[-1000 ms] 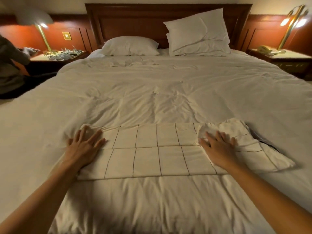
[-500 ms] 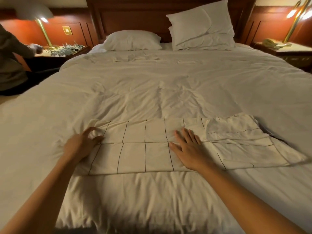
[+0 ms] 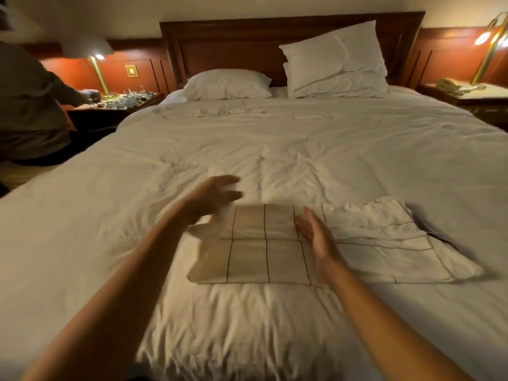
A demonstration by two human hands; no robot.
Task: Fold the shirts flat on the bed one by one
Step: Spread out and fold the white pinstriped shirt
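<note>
On the near half of the wide bed with its rumpled white duvet (image 3: pixel 302 149) lay the cream cotton shirt with thin dark grid lines (image 3: pixel 264 259), folded into a long band running left to right, its right end looser and creased. The left hand (image 3: pixel 217 196) hung blurred over the band's far left corner, fingers spread and released, holding nothing; whether it touched the cloth could not be told. The right hand (image 3: pixel 316 237) stood on its edge across the middle of the shirt, fingers straight and together, grasping nothing. At the head of the bed a flat white pillow (image 3: pixel 228 83) and two stacked white pillows (image 3: pixel 335 59) leaned against the dark wooden headboard (image 3: pixel 233 42). Another person in a grey top (image 3: pixel 30 105) reached over the left bedside worktop (image 3: pixel 143 100).
</note>
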